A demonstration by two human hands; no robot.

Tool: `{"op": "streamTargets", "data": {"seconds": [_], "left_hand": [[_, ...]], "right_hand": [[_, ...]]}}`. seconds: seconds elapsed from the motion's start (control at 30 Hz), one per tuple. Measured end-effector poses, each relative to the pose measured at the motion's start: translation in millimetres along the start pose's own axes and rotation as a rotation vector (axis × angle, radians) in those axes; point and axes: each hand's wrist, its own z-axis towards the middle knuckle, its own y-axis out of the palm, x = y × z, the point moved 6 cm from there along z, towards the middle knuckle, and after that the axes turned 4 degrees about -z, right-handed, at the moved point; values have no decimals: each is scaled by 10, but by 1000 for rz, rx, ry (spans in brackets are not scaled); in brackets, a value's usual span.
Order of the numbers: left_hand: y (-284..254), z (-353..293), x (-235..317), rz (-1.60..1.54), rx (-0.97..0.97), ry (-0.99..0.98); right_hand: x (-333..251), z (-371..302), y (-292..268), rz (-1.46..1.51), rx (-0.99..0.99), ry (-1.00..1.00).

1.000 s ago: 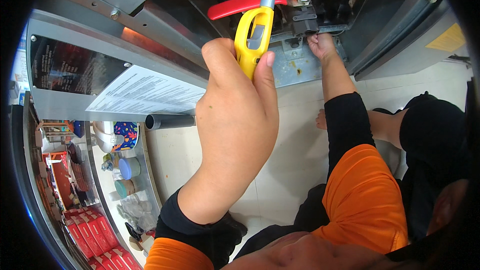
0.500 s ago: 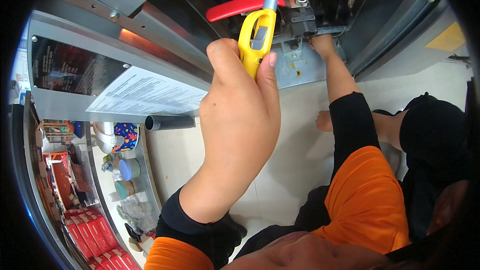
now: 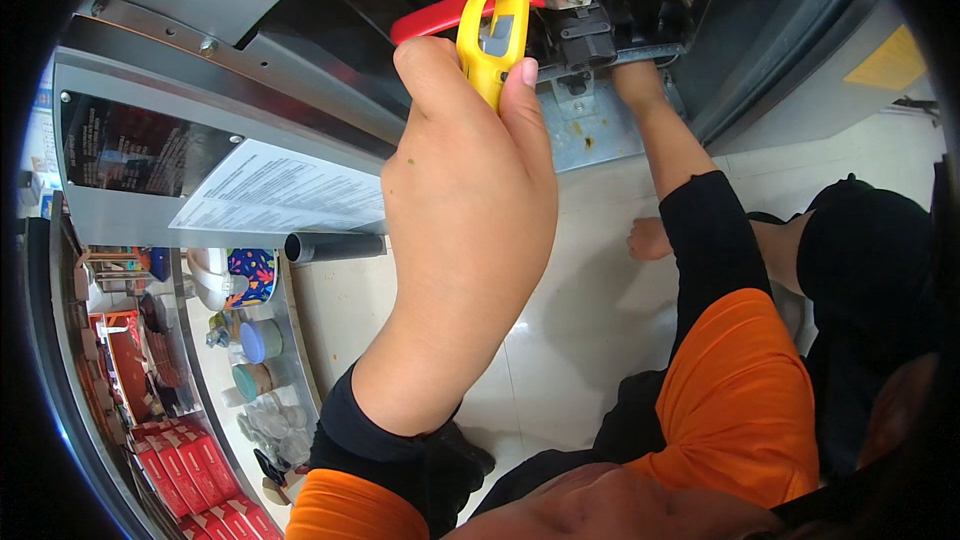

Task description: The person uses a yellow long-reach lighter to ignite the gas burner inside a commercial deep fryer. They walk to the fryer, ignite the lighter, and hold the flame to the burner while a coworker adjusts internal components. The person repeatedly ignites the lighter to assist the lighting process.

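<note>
My left hand is closed around a long-necked gas lighter with a yellow body and grey trigger. The lighter's metal stem points up into the dark inside of a metal cabinet, where its tip is out of frame. Just behind the lighter is a red lever handle. My right hand reaches into the cabinet's lower part, beside a dark valve block above a stained metal plate. Its fingers are hidden behind a thin metal pipe and bracket.
A printed white sheet covers part of the cabinet's panel at left, with a dark pipe end below. Shelving at far left holds tubs and red boxes. A bare foot rests on the tiled floor right of centre.
The lighter and my left hand have shifted slightly up and left in view, as has the cabinet. My right hand is further inside, its fingers now hidden.
</note>
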Motion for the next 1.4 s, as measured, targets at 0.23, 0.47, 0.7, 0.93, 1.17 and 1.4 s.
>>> {"op": "streamTargets", "data": {"seconds": [0.23, 0.47, 0.7, 0.93, 1.17, 1.4], "left_hand": [[22, 21, 55, 75, -37, 7], [9, -2, -16, 28, -51, -79], [1, -20, -13, 28, -44, -45], [-22, -11, 38, 11, -43, -63], [-30, -94, 83, 47, -23, -6], [-76, -211, 143, 17, -9, -27]], "right_hand": [[347, 175, 241, -74, 147, -62], [220, 135, 165, 1, 178, -104], [404, 145, 177, 67, 237, -10], [682, 263, 346, -40, 389, -158], [486, 178, 315, -60, 218, -25], [422, 145, 183, 64, 274, -62]]}}
